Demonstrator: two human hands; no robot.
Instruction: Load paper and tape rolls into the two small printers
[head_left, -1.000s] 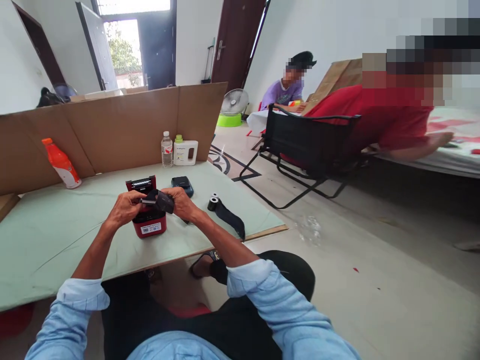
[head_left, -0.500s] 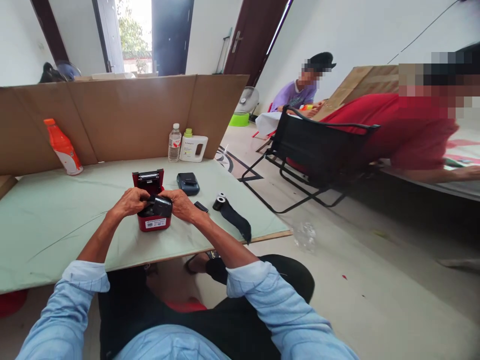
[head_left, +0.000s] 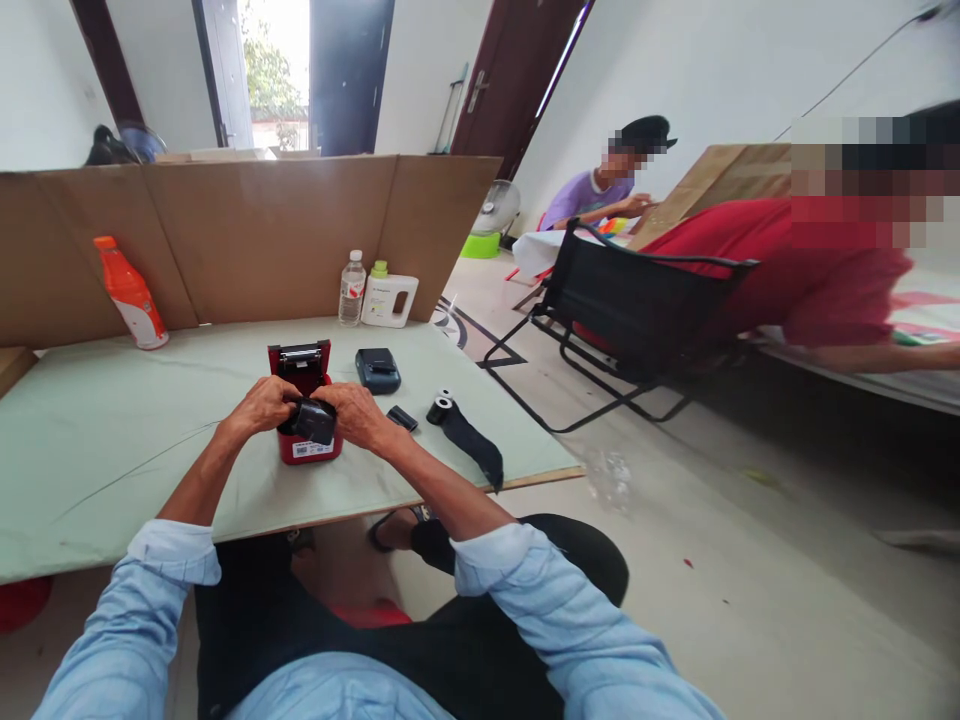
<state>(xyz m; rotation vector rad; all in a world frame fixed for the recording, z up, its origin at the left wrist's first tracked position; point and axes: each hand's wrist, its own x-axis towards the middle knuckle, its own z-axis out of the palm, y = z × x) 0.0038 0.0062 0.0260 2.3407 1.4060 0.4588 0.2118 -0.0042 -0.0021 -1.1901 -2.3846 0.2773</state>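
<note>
A small red label printer (head_left: 307, 452) stands on the table with its lid (head_left: 300, 356) raised and a white sticker on its front. Over its opening, a glossy black ribbon (head_left: 316, 422) hangs down between my two hands. My left hand (head_left: 264, 404) pinches the ribbon's left side, its fingertips down at the printer's rim. On the right side, my right hand (head_left: 361, 414) is closed on the same ribbon. The printer's inside is mostly hidden by the ribbon and fingers. To the right, a ribbon roll (head_left: 441, 404) trails a long black strip (head_left: 475, 448).
A dark blue device (head_left: 378, 370) and a small black block (head_left: 403, 418) lie right of the printer. Bottles, one orange (head_left: 132, 292), and a white jug (head_left: 388, 300) stand by the cardboard screen (head_left: 262, 240). Two people sit beyond a black folding chair (head_left: 637, 300).
The black ribbon has tipped downward over the printer's front, and my right hand has shifted slightly left. My left hand stays nearly where it was.
</note>
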